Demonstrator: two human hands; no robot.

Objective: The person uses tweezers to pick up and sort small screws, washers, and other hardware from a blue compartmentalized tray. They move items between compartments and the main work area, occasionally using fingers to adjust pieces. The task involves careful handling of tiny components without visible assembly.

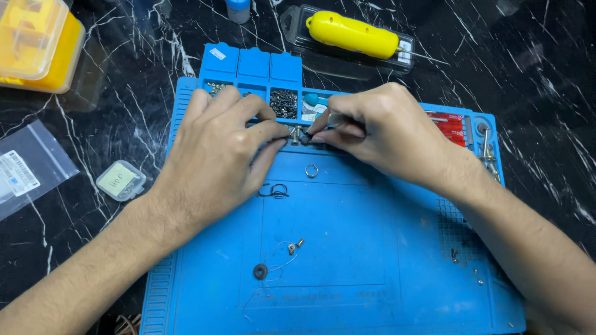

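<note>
Both hands meet over the far part of a blue work mat (347,248). My left hand (217,155) pinches a small metal part (297,134) between thumb and fingertips. My right hand (379,133) pinches the same small piece from the other side, with a thin tool partly hidden in its fingers. On the mat below the hands lie a small metal ring (311,170), a bent black wire clip (274,190), a black washer (260,271) and a tiny screw with thin wire (293,247).
Open blue parts compartments (267,93) with small screws sit at the mat's far edge. A yellow tool in a clear pack (354,34) lies beyond. A yellow box (37,43), a plastic bag (25,170) and a small clear case (121,180) lie left on the black marble table.
</note>
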